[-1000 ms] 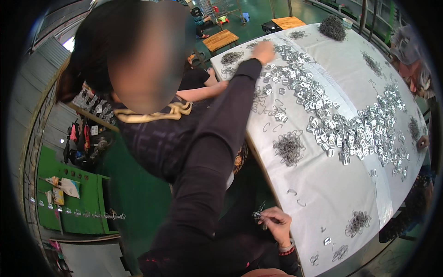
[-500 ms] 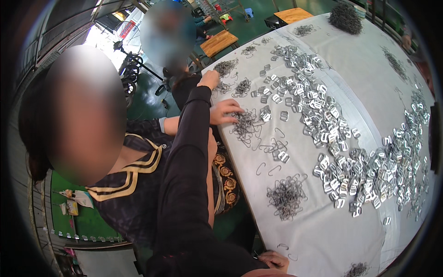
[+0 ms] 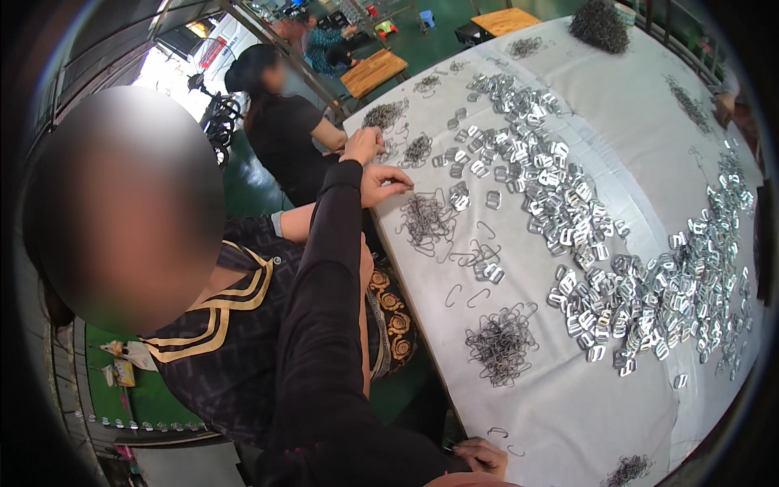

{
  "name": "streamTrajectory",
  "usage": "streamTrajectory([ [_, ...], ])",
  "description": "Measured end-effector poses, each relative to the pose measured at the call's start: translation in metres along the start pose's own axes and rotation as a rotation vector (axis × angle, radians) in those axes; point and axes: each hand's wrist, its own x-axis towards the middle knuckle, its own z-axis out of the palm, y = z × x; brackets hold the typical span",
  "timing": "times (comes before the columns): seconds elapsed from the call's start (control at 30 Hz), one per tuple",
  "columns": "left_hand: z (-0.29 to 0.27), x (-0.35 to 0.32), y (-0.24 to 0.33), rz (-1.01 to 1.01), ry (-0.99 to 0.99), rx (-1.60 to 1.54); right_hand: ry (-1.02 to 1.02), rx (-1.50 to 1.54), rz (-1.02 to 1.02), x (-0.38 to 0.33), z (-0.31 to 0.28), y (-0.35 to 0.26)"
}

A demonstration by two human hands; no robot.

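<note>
The left hand is at the counter near dark wire hooks, fingers curled; whether they grip anything cannot be told. Just right, a co-worker's hand is beside a hook pile. The right hand is at the near edge, its fingers' state unclear; silvery buckles spread farther right.

White-covered table, metal buckles, wire hooks

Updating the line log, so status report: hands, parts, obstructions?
Left hand by wire hooks, grip unclear. Right hand at edge of table, grip unclear. Co-worker's hand close beside left.
</note>
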Motion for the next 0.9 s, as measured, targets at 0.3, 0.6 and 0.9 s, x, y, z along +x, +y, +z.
streamTrajectory([
  [0.3, 0.003, 0.001, 0.0, -0.053, -0.02, 0.081, 0.017, -0.125, -0.17, 0.005, -0.003, 0.024],
  [0.6, -0.002, -0.004, 0.005, 0.019, 0.046, 0.026, -0.053, 0.002, -0.076, -0.003, -0.003, 0.013],
  [0.9, -0.049, -0.016, 0.049, 0.066, 0.259, -0.31, 0.029, -0.102, -0.017, -0.002, 0.002, 0.011],
])
